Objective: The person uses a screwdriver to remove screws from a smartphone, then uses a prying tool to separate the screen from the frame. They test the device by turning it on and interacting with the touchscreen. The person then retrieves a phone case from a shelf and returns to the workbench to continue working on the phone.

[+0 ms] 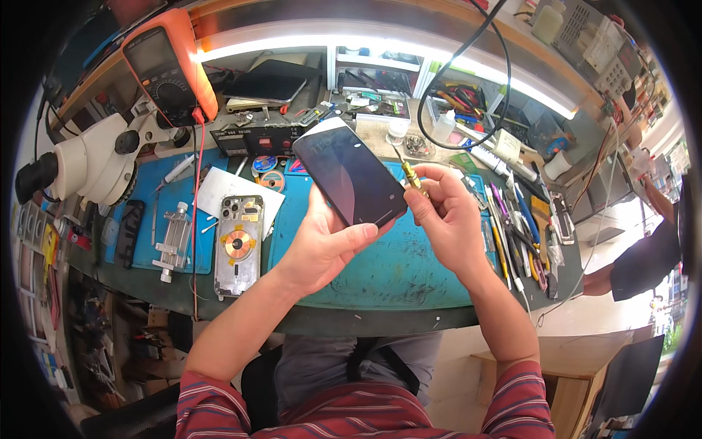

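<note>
Phone [344, 179] steady, screwdriver [412, 177] light: that, I judge, is how to handle this well. My left hand [322, 245] grips the phone by its lower part, thumb over the near left edge and the other fingers mostly hidden underneath. My right hand [447, 212] pinches the slim brass-coloured screwdriver between thumb and bent fingers, just beside the phone's right edge; whether it touches the phone, I cannot tell. To my mind, I should bear on the phone's sides rather than the glass, hold the metal shaft clear of the screen, and work low over the teal mat [380, 276] in case of a slip.

The phone is raised above the mat, between my hands, roughly midway between the left and right edges of the desk [314, 320]. Its screen faces up at me. Its long axis runs aslant: the end with faint clock-like marks points toward the desk's far left corner, the other toward the near right corner. The screwdriver's thin end points toward the far edge, leaning left. A handset shell [238, 256] with a copper-coloured coil lies nearer the left edge.
</note>
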### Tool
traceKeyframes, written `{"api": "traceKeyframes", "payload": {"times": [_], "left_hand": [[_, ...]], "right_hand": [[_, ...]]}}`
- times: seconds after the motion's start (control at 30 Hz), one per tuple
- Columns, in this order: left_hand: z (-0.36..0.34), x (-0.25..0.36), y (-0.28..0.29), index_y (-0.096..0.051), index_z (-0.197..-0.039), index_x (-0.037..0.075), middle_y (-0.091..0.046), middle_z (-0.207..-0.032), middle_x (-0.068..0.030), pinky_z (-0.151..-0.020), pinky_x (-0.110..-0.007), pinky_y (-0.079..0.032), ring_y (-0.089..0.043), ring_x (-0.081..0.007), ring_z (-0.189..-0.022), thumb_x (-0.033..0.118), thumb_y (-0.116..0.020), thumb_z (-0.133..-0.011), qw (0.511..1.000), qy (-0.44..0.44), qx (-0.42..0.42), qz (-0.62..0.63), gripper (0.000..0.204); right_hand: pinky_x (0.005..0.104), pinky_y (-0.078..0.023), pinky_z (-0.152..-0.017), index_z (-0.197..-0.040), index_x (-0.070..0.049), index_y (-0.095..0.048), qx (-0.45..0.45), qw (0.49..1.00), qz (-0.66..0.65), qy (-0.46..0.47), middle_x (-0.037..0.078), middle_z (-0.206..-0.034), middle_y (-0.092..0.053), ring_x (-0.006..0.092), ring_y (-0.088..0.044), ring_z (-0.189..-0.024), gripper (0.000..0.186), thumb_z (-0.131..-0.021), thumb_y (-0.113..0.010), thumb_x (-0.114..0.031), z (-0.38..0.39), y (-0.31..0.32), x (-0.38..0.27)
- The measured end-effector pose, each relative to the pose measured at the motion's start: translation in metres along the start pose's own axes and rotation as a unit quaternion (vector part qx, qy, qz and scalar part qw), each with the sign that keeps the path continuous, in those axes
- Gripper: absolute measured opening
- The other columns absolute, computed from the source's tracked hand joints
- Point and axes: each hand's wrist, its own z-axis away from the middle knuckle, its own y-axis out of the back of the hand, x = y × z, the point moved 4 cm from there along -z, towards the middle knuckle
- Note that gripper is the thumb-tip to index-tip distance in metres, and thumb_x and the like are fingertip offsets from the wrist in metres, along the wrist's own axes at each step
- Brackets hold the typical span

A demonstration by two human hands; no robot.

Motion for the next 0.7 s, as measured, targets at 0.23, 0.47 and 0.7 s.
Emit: {"api": "traceKeyframes", "payload": {"times": [0.23, 0.47, 0.7], "left_hand": [[0.002, 0.005, -0.006, -0.017, -0.151, 0.011, -0.047, -0.144, -0.0148, -0.110, -0.046, -0.049, -0.052, -0.0321, -0.134, -0.002, -0.058, -0.096, 0.997, 0.010, 0.066, -0.030, 0.070], [0.000, 0.020, 0.010, -0.026, -0.148, 0.005, -0.048, -0.143, -0.0139, -0.111, -0.045, -0.050, -0.048, -0.0287, -0.138, 0.001, -0.055, -0.096, 0.987, -0.085, 0.119, -0.061, 0.059], [0.000, 0.019, 0.009, -0.023, -0.148, 0.007, -0.047, -0.144, -0.0152, -0.109, -0.048, -0.051, -0.048, -0.0293, -0.138, 0.000, -0.056, -0.096, 0.988, -0.077, 0.121, -0.062, 0.062]], "right_hand": [[0.0212, -0.039, -0.054, -0.117, -0.001, -0.065, 0.045, 0.998, 0.006, 0.045, -0.001, -0.082, -0.059, 0.0035, -0.047, -0.064, 0.023, -0.095, -0.069, -0.009, 0.001, 0.009, 0.008], [0.0257, -0.045, -0.054, -0.115, -0.004, -0.070, -0.011, 0.992, 0.082, 0.097, 0.005, -0.088, -0.064, 0.0119, -0.057, -0.064, 0.024, -0.090, -0.071, -0.004, 0.024, -0.009, -0.008], [0.0285, -0.047, -0.053, -0.113, -0.004, -0.072, 0.003, 0.981, 0.128, 0.148, 0.008, -0.084, -0.068, 0.0152, -0.059, -0.060, 0.021, -0.092, -0.069, -0.004, 0.028, -0.013, -0.008]]}}
